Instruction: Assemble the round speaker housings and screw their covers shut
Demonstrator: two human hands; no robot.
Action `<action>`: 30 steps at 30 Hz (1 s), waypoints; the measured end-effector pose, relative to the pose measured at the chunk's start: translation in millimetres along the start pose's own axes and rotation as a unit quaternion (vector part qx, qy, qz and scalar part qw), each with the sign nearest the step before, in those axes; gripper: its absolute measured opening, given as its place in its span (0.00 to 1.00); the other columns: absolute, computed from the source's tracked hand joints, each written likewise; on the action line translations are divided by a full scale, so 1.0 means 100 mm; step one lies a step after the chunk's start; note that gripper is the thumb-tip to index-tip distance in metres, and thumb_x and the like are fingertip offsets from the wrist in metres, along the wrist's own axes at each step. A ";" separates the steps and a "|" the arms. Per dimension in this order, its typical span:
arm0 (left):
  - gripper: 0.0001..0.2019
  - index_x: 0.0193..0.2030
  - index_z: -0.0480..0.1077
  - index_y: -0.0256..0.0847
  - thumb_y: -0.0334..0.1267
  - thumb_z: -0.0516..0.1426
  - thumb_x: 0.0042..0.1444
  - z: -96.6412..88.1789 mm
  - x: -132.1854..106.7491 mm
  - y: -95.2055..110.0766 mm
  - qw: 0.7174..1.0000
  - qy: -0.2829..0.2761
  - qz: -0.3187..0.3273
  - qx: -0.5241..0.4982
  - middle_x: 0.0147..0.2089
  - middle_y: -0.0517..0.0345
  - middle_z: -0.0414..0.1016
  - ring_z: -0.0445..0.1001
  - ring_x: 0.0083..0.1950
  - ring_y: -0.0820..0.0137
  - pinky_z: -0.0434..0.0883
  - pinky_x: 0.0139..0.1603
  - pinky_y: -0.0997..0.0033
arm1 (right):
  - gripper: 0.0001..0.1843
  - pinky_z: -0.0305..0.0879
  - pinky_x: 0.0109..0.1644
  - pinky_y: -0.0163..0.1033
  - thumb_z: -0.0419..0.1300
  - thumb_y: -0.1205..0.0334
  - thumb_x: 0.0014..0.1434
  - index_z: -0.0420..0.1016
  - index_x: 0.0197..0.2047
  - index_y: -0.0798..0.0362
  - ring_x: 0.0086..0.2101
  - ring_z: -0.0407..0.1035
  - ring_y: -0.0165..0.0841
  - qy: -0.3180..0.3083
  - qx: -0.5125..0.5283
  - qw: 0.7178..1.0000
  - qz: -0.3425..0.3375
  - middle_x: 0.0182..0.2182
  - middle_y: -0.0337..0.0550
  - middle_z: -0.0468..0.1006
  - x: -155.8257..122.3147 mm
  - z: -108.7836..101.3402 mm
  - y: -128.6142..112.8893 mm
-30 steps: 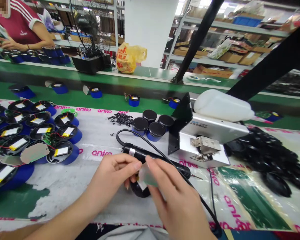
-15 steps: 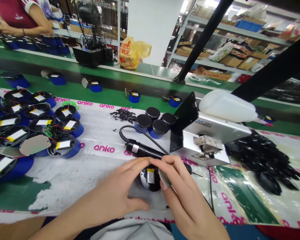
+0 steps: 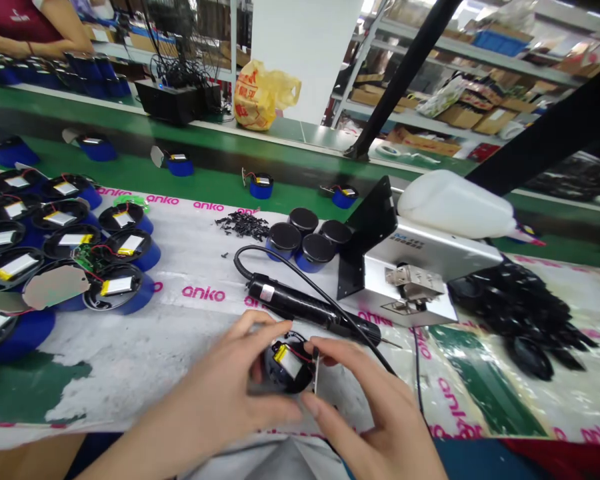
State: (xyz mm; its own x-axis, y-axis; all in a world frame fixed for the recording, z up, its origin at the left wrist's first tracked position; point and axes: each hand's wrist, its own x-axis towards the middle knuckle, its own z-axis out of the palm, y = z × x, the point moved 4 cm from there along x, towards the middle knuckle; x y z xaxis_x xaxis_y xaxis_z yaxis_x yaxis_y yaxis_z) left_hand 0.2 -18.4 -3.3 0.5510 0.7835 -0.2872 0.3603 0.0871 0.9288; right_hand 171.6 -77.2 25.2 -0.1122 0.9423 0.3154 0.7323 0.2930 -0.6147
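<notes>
Together left hand (image 3: 225,393) and right hand (image 3: 375,413) grip round unit (image 3: 286,363) — by mat's (image 3: 145,360) near edge

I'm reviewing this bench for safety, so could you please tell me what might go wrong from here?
The left hand holds the open round housing; the red wire at its battery is exposed and could snag on the thin plate pinched in the right hand.
The electric screwdriver lies just behind the hands, and its cable passes the right hand, which might drag it.
</notes>
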 end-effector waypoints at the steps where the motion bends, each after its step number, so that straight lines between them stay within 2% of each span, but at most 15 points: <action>1: 0.29 0.61 0.70 0.51 0.45 0.67 0.52 -0.02 0.00 -0.02 0.997 -0.019 -0.034 -0.061 0.53 0.53 0.73 0.75 0.36 0.68 0.76 0.31 0.70 | 0.22 0.73 0.51 0.25 0.62 0.62 0.62 0.67 0.58 0.41 0.46 0.76 0.26 0.001 0.005 1.000 -0.004 0.48 0.34 0.79 -0.02 0.02 -0.01; 3: 0.26 0.62 0.68 0.45 0.51 0.59 0.59 -0.03 0.02 -0.04 0.980 -0.046 -0.096 -0.167 0.35 0.55 0.78 0.74 0.26 0.70 0.67 0.17 0.79 | 0.21 0.72 0.53 0.26 0.62 0.62 0.62 0.67 0.58 0.42 0.48 0.75 0.27 0.004 0.011 1.000 -0.012 0.49 0.36 0.79 -0.05 0.04 -0.02; 5: 0.24 0.59 0.68 0.42 0.54 0.55 0.62 -0.02 0.07 -0.05 0.970 -0.049 -0.118 -0.207 0.22 0.62 0.71 0.72 0.20 0.71 0.58 0.12 0.84 | 0.21 0.72 0.54 0.27 0.62 0.62 0.63 0.68 0.58 0.43 0.50 0.75 0.28 0.011 0.016 1.000 -0.019 0.51 0.38 0.77 -0.08 0.04 -0.03; 6: 0.21 0.55 0.68 0.43 0.54 0.55 0.62 -0.01 0.11 -0.04 0.972 -0.042 -0.113 -0.203 0.22 0.64 0.70 0.71 0.18 0.73 0.56 0.11 0.85 | 0.20 0.72 0.55 0.27 0.62 0.62 0.63 0.68 0.58 0.43 0.51 0.74 0.29 0.013 0.016 1.000 -0.017 0.52 0.39 0.76 -0.09 0.04 -0.03; 10: 0.12 0.43 0.67 0.44 0.48 0.61 0.59 0.04 0.19 -0.03 0.983 0.000 -0.084 -0.164 0.34 0.64 0.75 0.64 0.14 0.83 0.55 0.10 0.86 | 0.18 0.73 0.53 0.28 0.59 0.62 0.66 0.69 0.58 0.43 0.51 0.74 0.30 0.012 0.011 1.000 -0.014 0.53 0.41 0.74 -0.08 0.06 -0.04; 13: 0.08 0.40 0.67 0.44 0.42 0.60 0.58 0.06 0.22 -0.02 0.990 0.038 -0.065 -0.120 0.30 0.66 0.73 0.60 0.14 0.83 0.56 0.12 0.85 | 0.19 0.73 0.53 0.28 0.59 0.64 0.66 0.69 0.60 0.46 0.49 0.74 0.30 0.043 -0.024 0.998 -0.045 0.52 0.45 0.72 -0.03 0.08 -0.05; 16: 0.06 0.39 0.69 0.43 0.40 0.60 0.57 0.08 0.21 -0.02 0.992 0.060 -0.049 -0.102 0.29 0.65 0.71 0.60 0.16 0.81 0.58 0.14 0.83 | 0.19 0.71 0.55 0.29 0.59 0.63 0.67 0.70 0.60 0.51 0.50 0.72 0.30 0.059 -0.062 0.991 -0.104 0.51 0.46 0.74 0.02 0.13 -0.06; 18: 0.08 0.42 0.71 0.42 0.40 0.60 0.56 0.08 0.20 -0.05 0.989 0.046 -0.057 -0.128 0.24 0.67 0.67 0.60 0.17 0.79 0.58 0.15 0.83 | 0.17 0.69 0.58 0.30 0.60 0.63 0.67 0.71 0.58 0.52 0.51 0.71 0.31 0.046 -0.068 0.988 -0.133 0.51 0.45 0.76 0.05 0.17 -0.05; 20: 0.14 0.48 0.72 0.41 0.41 0.59 0.56 0.06 0.17 -0.10 0.980 0.011 -0.071 -0.186 0.19 0.69 0.65 0.64 0.17 0.76 0.62 0.16 0.82 | 0.15 0.69 0.60 0.31 0.61 0.63 0.66 0.73 0.55 0.53 0.53 0.70 0.31 0.032 -0.066 0.986 -0.153 0.51 0.44 0.78 0.07 0.18 -0.04; 23: 0.23 0.57 0.71 0.38 0.43 0.59 0.55 0.01 0.13 -0.18 0.950 -0.043 -0.091 -0.296 0.22 0.61 0.75 0.76 0.23 0.69 0.73 0.23 0.76 | 0.13 0.70 0.60 0.33 0.62 0.63 0.66 0.75 0.53 0.54 0.53 0.69 0.33 0.010 -0.063 0.983 -0.174 0.50 0.45 0.78 0.10 0.16 -0.03; 26: 0.24 0.57 0.73 0.37 0.44 0.61 0.54 -0.04 0.12 -0.22 0.927 -0.062 -0.105 -0.354 0.24 0.56 0.80 0.81 0.26 0.68 0.78 0.30 0.73 | 0.12 0.73 0.56 0.34 0.60 0.64 0.67 0.76 0.53 0.55 0.51 0.68 0.34 -0.007 -0.075 0.981 -0.180 0.50 0.47 0.78 0.13 0.14 -0.05; 30: 0.22 0.53 0.74 0.36 0.48 0.62 0.55 -0.04 0.15 -0.20 0.939 -0.050 -0.101 -0.324 0.24 0.57 0.79 0.80 0.24 0.69 0.78 0.29 0.73 | 0.11 0.76 0.51 0.36 0.59 0.65 0.67 0.77 0.51 0.57 0.50 0.67 0.37 -0.017 -0.110 0.976 -0.188 0.47 0.51 0.77 0.15 0.13 -0.13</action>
State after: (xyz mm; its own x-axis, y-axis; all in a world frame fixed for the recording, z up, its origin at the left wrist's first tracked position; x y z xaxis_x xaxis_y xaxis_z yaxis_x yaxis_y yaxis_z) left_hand -2.2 -5.8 -24.7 0.6006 0.6512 -0.4640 -0.0504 0.6100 0.7908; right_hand 151.2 -65.2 28.2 -0.4194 0.7809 0.4629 0.7616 0.5802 -0.2888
